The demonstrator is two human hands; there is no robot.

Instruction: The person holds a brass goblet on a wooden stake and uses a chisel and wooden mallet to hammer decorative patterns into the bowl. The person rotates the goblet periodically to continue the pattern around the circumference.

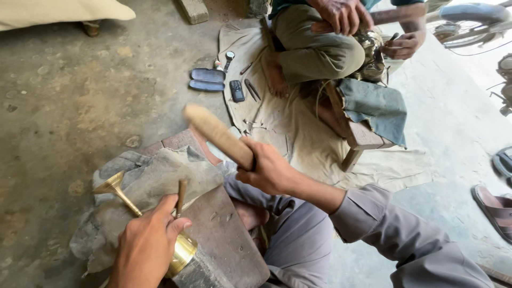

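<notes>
My left hand [146,242] grips a brass vessel [182,255] by its rim and steadies a thin rod-like punch [181,195] upright against it, over a slanted wooden block [224,240]. A slim brass stem with a flared funnel end [114,188] sticks out to the left past my thumb. My right hand [266,170] is raised above the block, shut on a wooden mallet [217,134] that looks blurred. My grey sleeve [373,218] runs to the lower right.
Another person sits on a low wooden stool [360,140] at the top, both hands on a metal piece [372,53]. On a cloth sheet [298,133] lie a phone [237,90], small tools and a dark case [207,80]. A sandal [493,208] lies at right.
</notes>
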